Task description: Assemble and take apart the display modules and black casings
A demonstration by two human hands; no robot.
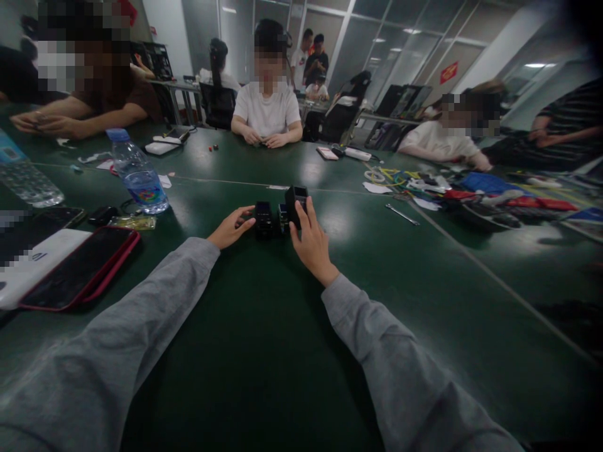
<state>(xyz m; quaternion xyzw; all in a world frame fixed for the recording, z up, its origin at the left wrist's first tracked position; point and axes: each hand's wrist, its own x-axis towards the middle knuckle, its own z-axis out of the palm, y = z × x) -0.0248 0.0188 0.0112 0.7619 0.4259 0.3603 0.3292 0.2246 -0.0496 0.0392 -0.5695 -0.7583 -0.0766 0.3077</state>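
My right hand (311,242) grips a black box-shaped device (296,196), tilted and seemingly raised a little off the green table (264,314). A second black boxy device (264,220) stands on the table to its left. Beside that one is my left hand (232,227), its fingers curved and apart, the fingertips at the device's left side; whether they touch it I cannot tell. Between the two black devices sits a narrow dark piece with a lighter face (282,216), partly hidden. Both devices are too small and dim to name more exactly.
At left are water bottles (139,172), a phone in a red case (80,267), a white box (40,257) and a small yellow packet (134,223). A wrench (402,214) and tangled cables (400,179) lie right. Several people sit around the table, one opposite (267,107).
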